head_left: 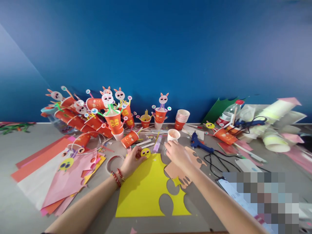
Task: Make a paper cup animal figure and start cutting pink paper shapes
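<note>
A round yellow paper face (145,153) with dark eyes is pinched between the thumb and fingers of my left hand (133,159). That hand is above the upper left part of a yellow paper sheet (138,191), which has round holes cut along its right side. My right hand (174,152) is bent down at the near side of a white paper cup (174,134), its fingers drawn together. Whatever those fingers hold is hidden or too small to name. A purple glue stick (158,144) lies between my hands. Peach paper with cutouts (174,167) lies partly under my right forearm.
Red cups with rabbit faces (113,120) crowd the back left. Stacked cups (182,118) stand near the wall. On the right lie a blue glue gun (201,143) with its black cord, a bottle (229,112) and a phone (240,201). Coloured paper sheets (46,172) spread left.
</note>
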`<state>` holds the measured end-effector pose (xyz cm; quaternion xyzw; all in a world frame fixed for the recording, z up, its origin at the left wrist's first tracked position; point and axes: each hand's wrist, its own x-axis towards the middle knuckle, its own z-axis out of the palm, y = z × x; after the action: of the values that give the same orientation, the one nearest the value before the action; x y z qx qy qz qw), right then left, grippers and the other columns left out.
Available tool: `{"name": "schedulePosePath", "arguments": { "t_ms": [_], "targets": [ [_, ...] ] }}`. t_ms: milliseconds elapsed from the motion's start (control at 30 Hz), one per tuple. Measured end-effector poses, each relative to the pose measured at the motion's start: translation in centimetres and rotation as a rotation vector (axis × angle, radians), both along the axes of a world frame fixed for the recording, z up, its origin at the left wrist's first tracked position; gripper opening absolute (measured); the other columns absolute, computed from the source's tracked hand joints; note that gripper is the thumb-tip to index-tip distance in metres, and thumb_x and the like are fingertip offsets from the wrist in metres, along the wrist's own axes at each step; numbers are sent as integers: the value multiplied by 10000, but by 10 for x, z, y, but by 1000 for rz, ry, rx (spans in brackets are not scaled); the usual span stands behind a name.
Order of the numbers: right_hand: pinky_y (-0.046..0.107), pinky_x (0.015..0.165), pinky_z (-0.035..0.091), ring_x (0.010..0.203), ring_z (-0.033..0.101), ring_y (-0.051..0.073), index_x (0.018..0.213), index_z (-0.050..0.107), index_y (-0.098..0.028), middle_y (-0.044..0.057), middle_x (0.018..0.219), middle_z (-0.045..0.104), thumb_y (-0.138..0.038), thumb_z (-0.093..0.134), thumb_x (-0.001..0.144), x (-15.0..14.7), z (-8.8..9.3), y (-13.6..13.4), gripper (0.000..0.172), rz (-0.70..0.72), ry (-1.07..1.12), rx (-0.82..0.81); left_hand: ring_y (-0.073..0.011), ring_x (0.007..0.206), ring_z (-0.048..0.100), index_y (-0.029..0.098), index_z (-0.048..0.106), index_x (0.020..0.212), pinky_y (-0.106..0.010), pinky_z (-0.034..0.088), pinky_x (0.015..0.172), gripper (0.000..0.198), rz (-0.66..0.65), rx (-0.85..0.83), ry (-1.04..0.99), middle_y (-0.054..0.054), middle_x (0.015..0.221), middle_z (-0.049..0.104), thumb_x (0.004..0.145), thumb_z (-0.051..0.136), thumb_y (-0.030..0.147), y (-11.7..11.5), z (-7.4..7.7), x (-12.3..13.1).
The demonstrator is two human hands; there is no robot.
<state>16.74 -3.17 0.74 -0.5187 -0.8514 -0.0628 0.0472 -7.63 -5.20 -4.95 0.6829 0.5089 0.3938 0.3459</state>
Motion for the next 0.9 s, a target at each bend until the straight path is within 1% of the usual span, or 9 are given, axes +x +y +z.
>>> {"name": "schedulePosePath", "arguments": {
  "t_ms": [100,200,333,433,500,567,667,800,900],
  "targets": [
    [316,693,485,981,586,288,930,622,-166,145,988,645,-47,509,884,-7,-4,6,170,-2,-28,-18,-178,706,620,198,537,928,-277,478,630,198,-3,-1,20,-8,789,655,807,641,316,0,0,0],
    [314,678,479,961,592,279,942,635,-159,147,998,651,-39,468,905,-7,-3,5,208,-6,-31,-22,-176,718,612,201,544,946,-274,472,643,195,-9,7,45,-7,811,651,816,628,320,0,-1,-2],
    [326,815,470,1018,576,249,961,658,-177,110,1043,666,-87,460,921,12,2,-12,221,78,13,-47,-167,713,593,200,541,951,-261,452,636,172,-9,20,84,-1,813,631,826,610,298,-1,-3,-2],
    [332,857,461,1041,578,234,1023,677,-205,75,1086,677,-66,503,824,31,3,-32,299,235,103,-201,-171,721,580,204,542,955,-273,443,659,152,4,41,116,5,809,608,839,596,286,-2,-5,-1],
    [370,908,442,1077,564,257,1095,667,-197,89,1129,671,-45,538,729,41,2,-44,417,257,92,-247,-177,725,576,209,539,956,-283,440,671,144,9,51,134,9,801,594,845,587,286,-2,-6,-1],
    [414,958,406,1098,547,284,1133,656,-180,115,1142,665,-44,566,681,47,1,-52,480,243,52,-227,-180,717,575,213,529,955,-283,436,666,144,6,53,148,13,788,584,844,583,288,-1,-5,-1],
    [445,973,381,1088,540,305,1128,647,-165,138,1123,658,-69,611,685,49,-2,-55,455,244,-1,-169,-179,712,574,216,516,953,-278,431,660,147,1,55,167,15,786,577,838,582,279,-2,-3,-1],
    [457,973,379,1068,538,317,1087,626,-148,144,1087,639,-130,670,689,48,-7,-48,401,263,-55,-118,-174,694,570,214,512,945,-267,428,641,144,6,59,183,20,770,574,831,584,263,-3,0,0],
    [453,974,385,1074,537,321,975,633,-150,139,1061,633,-126,658,712,50,-3,-41,266,274,-102,-118,-168,682,566,215,509,931,-261,426,629,131,10,68,180,23,762,574,832,584,257,-3,-2,0]
  ]
}}
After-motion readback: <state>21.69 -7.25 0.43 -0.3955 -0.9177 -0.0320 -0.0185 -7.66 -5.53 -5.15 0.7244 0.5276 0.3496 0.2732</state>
